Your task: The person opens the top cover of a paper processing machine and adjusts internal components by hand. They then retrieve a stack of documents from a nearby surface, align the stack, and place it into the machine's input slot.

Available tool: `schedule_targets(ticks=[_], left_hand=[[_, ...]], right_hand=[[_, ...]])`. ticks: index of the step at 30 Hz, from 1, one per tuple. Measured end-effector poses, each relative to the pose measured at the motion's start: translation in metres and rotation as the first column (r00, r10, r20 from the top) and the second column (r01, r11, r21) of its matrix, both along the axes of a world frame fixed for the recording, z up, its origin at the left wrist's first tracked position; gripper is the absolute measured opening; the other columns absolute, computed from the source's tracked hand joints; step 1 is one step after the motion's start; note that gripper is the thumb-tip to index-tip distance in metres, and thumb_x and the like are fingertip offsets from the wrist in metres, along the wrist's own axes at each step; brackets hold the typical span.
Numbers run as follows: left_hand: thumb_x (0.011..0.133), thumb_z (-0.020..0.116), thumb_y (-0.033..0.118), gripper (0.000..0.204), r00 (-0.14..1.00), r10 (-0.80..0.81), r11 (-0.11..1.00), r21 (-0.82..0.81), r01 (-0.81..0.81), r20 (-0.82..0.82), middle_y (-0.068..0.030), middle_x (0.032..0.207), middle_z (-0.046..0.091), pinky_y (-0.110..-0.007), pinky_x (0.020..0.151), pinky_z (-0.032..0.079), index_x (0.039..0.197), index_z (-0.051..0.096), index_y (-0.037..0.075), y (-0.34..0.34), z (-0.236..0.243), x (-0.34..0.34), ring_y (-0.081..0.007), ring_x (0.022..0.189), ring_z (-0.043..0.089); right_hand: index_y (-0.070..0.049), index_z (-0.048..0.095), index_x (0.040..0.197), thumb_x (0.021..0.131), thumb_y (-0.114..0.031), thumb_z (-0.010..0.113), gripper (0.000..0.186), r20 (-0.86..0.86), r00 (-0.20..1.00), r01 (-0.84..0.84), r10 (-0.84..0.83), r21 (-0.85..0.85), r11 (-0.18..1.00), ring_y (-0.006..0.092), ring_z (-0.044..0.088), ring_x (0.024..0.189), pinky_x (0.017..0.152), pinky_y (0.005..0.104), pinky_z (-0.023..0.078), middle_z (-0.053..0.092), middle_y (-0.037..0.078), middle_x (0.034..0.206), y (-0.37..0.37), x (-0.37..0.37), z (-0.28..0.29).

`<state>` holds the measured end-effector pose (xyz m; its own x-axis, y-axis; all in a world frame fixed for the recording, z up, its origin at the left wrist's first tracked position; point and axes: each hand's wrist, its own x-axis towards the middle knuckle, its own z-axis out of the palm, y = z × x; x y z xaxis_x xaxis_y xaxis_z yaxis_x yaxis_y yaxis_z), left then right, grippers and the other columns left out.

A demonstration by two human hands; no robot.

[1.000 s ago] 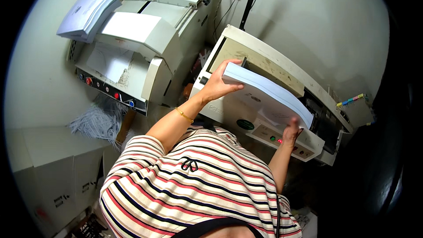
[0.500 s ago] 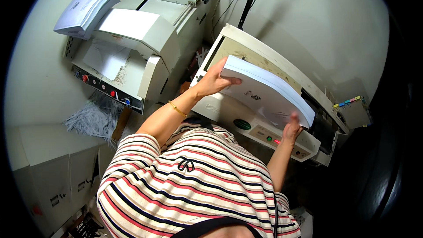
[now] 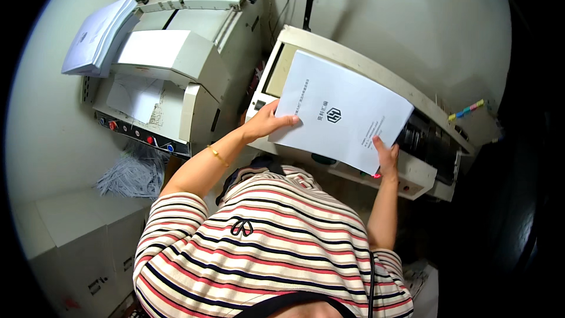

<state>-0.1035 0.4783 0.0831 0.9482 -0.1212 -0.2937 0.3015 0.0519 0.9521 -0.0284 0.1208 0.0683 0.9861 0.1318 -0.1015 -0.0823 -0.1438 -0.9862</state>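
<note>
Above cream machine (image 3: 424,165) — white booklet (image 3: 344,109) between left hand (image 3: 265,122) and right hand (image 3: 385,156).

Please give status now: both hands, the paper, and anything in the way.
Left hand grips paper stack at its left edge. Right hand holds its lower right corner. Stack flat, face up, over the machine. Nothing in the way seen.

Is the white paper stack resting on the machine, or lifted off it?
Lifted: the paper stack is held over the beige machine, left hand at one edge, right hand at its lower corner.
</note>
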Motion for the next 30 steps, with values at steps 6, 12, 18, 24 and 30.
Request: schedule_targets(ticks=[6,12,18,24,30], left_hand=[[0.091,0.059,0.022,0.047,0.777,-0.182,0.831,-0.517,-0.206,-0.602,-0.0107,0.128,0.050,-0.037,0.080,0.059,0.131,0.043,0.003,-0.004,-0.008,-0.024,-0.0227,0.109,0.058],[0.086,0.062,0.003,0.063,0.974,-0.198,0.980,0.044,0.195,0.106,-0.0044,0.126,0.049,-0.029,0.100,0.038,0.141,0.032,0.007,-0.002,-0.021,-0.039,-0.0119,0.118,0.043],[0.090,0.062,0.016,0.055,0.747,-0.334,0.715,-0.671,-0.196,-0.574,-0.0125,0.130,0.051,-0.036,0.099,0.045,0.138,0.037,0.008,0.009,-0.021,-0.015,-0.0183,0.116,0.052],[0.091,0.062,0.022,0.057,0.956,-0.210,0.930,-0.344,0.131,-0.203,-0.0081,0.128,0.051,-0.033,0.098,0.043,0.139,0.036,0.006,0.005,0.004,-0.009,-0.0160,0.116,0.050],[0.089,0.064,0.021,0.059,0.922,-0.205,0.977,0.013,0.213,0.328,-0.0066,0.131,0.046,-0.032,0.102,0.034,0.138,0.037,0.005,0.020,0.037,0.006,-0.0152,0.121,0.041]], right_hand=[[0.008,0.059,0.105,0.075,-0.018,0.076,0.043,-0.098,0.979,-0.193,0.178,-0.183,0.964,0.0183,0.062,0.089,0.079,0.0306,0.049,0.066,0.012,0.099,-0.005,-0.031,-0.005],[0.003,0.053,0.122,0.084,-0.019,0.069,0.047,-0.677,0.723,0.156,0.137,0.354,0.922,0.0206,0.059,0.105,0.090,0.0346,0.046,0.062,0.010,0.113,-0.004,-0.024,-0.008],[0.005,0.053,0.118,0.084,-0.016,0.068,0.043,0.179,0.966,-0.122,0.185,-0.314,0.942,0.0187,0.058,0.096,0.083,0.0309,0.046,0.063,0.009,0.107,0.003,-0.032,-0.009],[0.004,0.057,0.112,0.086,-0.013,0.068,0.033,-0.045,0.997,0.064,-0.060,0.093,0.994,0.0169,0.057,0.096,0.087,0.0290,0.044,0.061,0.007,0.109,0.006,-0.035,-0.018],[0.002,0.054,0.119,0.087,-0.016,0.068,0.040,0.307,0.949,0.039,-0.077,0.129,0.991,0.0176,0.052,0.108,0.097,0.0313,0.038,0.057,0.007,0.117,-0.004,-0.037,0.026]])
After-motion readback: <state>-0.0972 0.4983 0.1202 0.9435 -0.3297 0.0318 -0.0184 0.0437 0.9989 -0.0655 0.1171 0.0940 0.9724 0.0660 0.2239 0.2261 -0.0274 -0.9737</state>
